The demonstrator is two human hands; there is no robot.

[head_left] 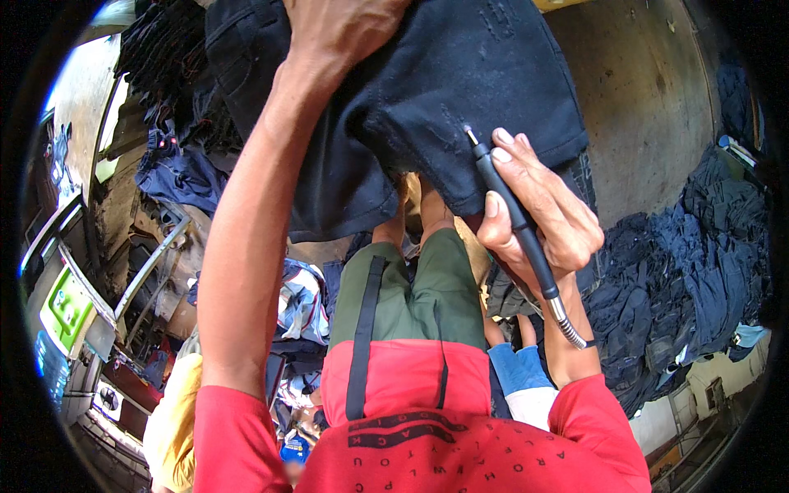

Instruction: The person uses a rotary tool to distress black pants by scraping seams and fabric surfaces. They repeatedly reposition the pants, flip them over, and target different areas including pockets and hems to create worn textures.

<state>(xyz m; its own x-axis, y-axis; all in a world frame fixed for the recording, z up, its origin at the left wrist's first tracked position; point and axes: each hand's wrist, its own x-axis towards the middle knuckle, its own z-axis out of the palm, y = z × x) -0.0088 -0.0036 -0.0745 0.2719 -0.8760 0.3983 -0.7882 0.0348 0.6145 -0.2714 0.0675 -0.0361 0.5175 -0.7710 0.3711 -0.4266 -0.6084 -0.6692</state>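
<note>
A pair of black denim shorts (pixel 419 90) lies spread out in front of me, with its leg hems toward me and scuffed, pale marks on the cloth. My left hand (pixel 349 29) rests on the upper part of the shorts; its fingers run out of the picture at the top. In my right hand (pixel 551 214) is a slim black pen grinder (pixel 518 205), held like a pencil. Its thin metal tip points away from me and meets the cloth, or hovers just over it, beside a small pale spot. A metal spring sleeve and cord trail from its rear end past my wrist.
A worn wooden board (pixel 649 107) extends to the right. Beyond it heaps a large pile of dark garments (pixel 666 279). At the left are stacked black clothes (pixel 168 74), a navy garment (pixel 177 172) and a green plastic tray (pixel 67 302). Someone in blue shorts (pixel 519 367) is partly visible below.
</note>
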